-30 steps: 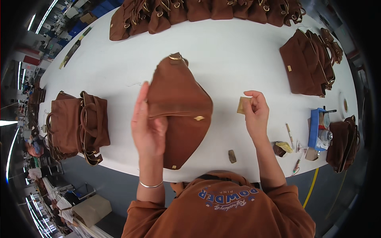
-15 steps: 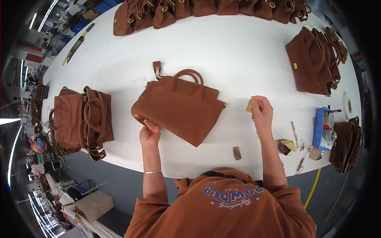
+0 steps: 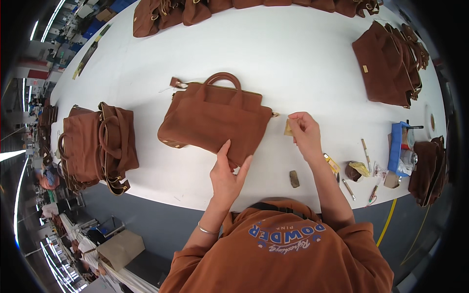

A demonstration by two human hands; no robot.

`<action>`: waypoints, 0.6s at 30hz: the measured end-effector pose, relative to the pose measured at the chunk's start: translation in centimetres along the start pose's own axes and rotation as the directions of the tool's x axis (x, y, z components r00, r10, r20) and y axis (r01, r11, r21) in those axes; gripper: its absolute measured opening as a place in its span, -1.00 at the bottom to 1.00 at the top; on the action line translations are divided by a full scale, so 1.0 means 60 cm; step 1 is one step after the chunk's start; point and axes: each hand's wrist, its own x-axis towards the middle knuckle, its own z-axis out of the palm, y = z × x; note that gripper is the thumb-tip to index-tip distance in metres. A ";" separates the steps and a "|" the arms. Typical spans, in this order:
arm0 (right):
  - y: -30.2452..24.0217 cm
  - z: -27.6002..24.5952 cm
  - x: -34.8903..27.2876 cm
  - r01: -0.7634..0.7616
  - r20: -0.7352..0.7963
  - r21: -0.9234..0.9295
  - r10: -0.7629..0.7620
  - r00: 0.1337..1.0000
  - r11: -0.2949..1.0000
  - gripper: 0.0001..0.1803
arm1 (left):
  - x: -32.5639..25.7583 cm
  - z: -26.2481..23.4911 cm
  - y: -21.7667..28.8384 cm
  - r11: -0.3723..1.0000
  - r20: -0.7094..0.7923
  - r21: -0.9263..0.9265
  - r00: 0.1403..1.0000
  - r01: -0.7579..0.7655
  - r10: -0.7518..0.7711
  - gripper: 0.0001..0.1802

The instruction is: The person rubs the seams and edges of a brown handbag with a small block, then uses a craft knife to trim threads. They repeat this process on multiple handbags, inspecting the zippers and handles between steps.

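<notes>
A brown handbag [image 3: 215, 115] lies on the white table in front of me, its two looped handles pointing away. My left hand [image 3: 226, 178] grips the bag's near edge by the lower right corner, index finger resting on its front and thumb beside the corner. The other fingers are partly hidden. To the right of the bag, just off the table or on it, my right hand [image 3: 307, 136] pinches a small flat tan piece [image 3: 288, 128]. A brown tab [image 3: 176, 82] sticks out at the bag's far left corner.
More brown bags stand at the left [image 3: 93, 146], at the far right [image 3: 378, 68] and along the far edge [image 3: 195, 12]. Near my right forearm lie a small dark block [image 3: 294, 178], a yellow cutter [image 3: 332, 163], pens and a blue bin [image 3: 396, 146].
My left hand has moved right, from the bag's lower left corner to its lower right one. The bag has turned slightly. My right hand has shifted left with the tan piece.
</notes>
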 end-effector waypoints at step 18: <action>-0.118 0.066 -0.089 0.006 0.269 0.346 -0.105 0.957 0.938 -0.85 | 0.105 -0.061 0.051 0.816 -0.275 -0.576 0.951 -0.047 -0.139 -0.67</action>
